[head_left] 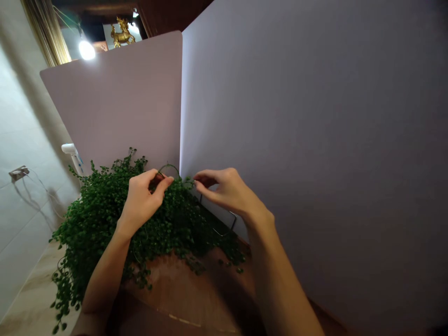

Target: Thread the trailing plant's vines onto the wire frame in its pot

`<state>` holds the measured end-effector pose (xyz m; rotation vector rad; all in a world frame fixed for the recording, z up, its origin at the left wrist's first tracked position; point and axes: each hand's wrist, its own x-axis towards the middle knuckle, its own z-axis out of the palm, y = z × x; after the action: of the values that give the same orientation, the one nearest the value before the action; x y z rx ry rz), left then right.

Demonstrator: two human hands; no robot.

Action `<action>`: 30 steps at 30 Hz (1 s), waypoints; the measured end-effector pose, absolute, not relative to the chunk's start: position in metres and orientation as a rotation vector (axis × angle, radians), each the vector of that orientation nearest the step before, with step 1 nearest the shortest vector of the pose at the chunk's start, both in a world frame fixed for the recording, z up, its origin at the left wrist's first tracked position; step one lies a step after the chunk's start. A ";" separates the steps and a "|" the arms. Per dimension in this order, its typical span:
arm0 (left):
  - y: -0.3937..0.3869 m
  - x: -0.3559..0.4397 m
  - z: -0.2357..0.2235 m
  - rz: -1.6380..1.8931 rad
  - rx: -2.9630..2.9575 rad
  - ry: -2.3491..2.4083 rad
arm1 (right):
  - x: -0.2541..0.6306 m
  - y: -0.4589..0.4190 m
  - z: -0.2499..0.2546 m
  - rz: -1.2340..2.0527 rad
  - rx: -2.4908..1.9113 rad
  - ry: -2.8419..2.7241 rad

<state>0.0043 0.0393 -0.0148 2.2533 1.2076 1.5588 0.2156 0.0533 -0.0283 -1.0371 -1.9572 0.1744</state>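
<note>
A bushy green trailing plant (101, 210) with small round leaves spreads over the wooden table (182, 284), some strands hanging past its left side. Above its upper part, my left hand (145, 193) pinches a thin green plant strand (170, 165) between thumb and fingers. The strand arches up from there toward my right hand (224, 189). Thumb and fingertips of my right hand close around the leafy end of a strand at the plant's right edge. Whether both hands hold the very same strand I cannot tell for sure.
Pale upright panels (122, 102) stand behind and to the right. A thin metal wire stand (231, 226) shows by the right panel. A lit bulb (87, 49) hangs at upper left, near a golden horse figurine (122, 33). On the left wall, cords run from a socket (18, 173).
</note>
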 end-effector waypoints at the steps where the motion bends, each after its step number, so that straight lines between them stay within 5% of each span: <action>1: 0.039 0.006 -0.015 1.533 2.322 1.238 | 0.213 0.056 -0.029 0.136 -1.048 -1.933; 16: 0.015 -0.002 -0.004 1.719 2.139 1.195 | 0.242 0.091 -0.056 0.169 -1.374 -1.821; 24: 0.034 0.002 -0.013 1.658 2.089 1.155 | 0.213 0.056 -0.033 0.683 -0.681 -1.843; 30: 0.035 0.001 -0.013 1.677 2.074 1.161 | 0.213 0.051 -0.032 0.557 -0.726 -1.993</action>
<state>0.0006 0.0354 -0.0132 2.0739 1.1612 1.6773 0.2130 0.0510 -0.0323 -0.7256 -1.9927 0.5569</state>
